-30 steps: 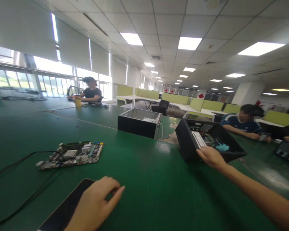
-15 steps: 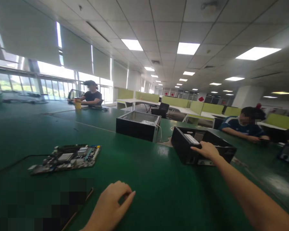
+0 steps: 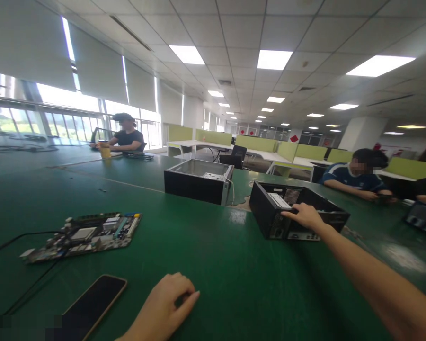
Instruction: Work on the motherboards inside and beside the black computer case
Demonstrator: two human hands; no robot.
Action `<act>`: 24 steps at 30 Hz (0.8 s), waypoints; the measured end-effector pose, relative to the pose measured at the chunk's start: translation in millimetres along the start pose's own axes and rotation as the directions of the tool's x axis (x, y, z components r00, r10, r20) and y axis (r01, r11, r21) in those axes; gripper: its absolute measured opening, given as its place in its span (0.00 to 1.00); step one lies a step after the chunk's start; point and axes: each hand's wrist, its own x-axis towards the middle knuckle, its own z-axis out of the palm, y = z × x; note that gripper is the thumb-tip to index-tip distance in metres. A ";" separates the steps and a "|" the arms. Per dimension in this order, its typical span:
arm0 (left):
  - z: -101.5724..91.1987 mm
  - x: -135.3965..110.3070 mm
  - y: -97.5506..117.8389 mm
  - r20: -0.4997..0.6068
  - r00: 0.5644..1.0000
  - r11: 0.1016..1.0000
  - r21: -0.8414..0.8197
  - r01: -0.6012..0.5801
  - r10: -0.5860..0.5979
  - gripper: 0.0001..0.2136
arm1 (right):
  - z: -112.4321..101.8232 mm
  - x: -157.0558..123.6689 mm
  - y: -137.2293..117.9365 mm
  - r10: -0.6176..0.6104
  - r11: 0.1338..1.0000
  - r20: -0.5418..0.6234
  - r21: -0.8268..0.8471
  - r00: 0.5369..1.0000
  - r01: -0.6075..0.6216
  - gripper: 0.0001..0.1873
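My right hand (image 3: 307, 216) reaches out across the table and is closed on the near upper edge of a black open-topped computer case (image 3: 268, 215). Its thumb lies along the outside, and a white-labelled metal box (image 3: 279, 201), perhaps a drive or power supply, sits inside by the fingers. My left hand (image 3: 172, 296) rests on the green tabletop with fingers loosely curled and the thumb apart; no object shows in it. Left of that hand lies a dark phone (image 3: 97, 303), partly blurred out. Beyond the phone a motherboard (image 3: 88, 237) lies flat, with a black cable over it.
A second open computer case (image 3: 195, 187) stands left of the gripped one, a pale cable on its side. On the left, a person (image 3: 128, 137) sits behind a yellow cup (image 3: 104, 150). Another person (image 3: 357, 175) leans on the table at right, near a dark device (image 3: 424, 218).
The view has shifted slightly, showing more of the phone and cable at lower left. My right hand stays on the case edge, and my left hand keeps nearly the same place and pose.
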 end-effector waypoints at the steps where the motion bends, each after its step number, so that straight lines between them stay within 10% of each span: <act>1: -0.7 0.6 1.1 0.000 1.000 1.000 -0.004 -0.004 0.004 0.15 | -2.5 -4.6 -3.1 -0.008 1.000 -0.006 -0.005 1.000 0.008 0.41; 15: -32.8 32.9 83.6 -0.143 0.918 0.924 -0.042 -0.380 0.371 0.11 | -88.1 -164.4 -97.4 -0.378 0.922 0.124 -0.039 0.917 0.386 0.35; 24: -53.6 30.7 140.6 0.186 0.553 0.562 0.007 -0.827 0.812 0.13 | -150.1 -271.2 -177.6 -0.474 0.871 0.246 0.268 0.845 0.411 0.32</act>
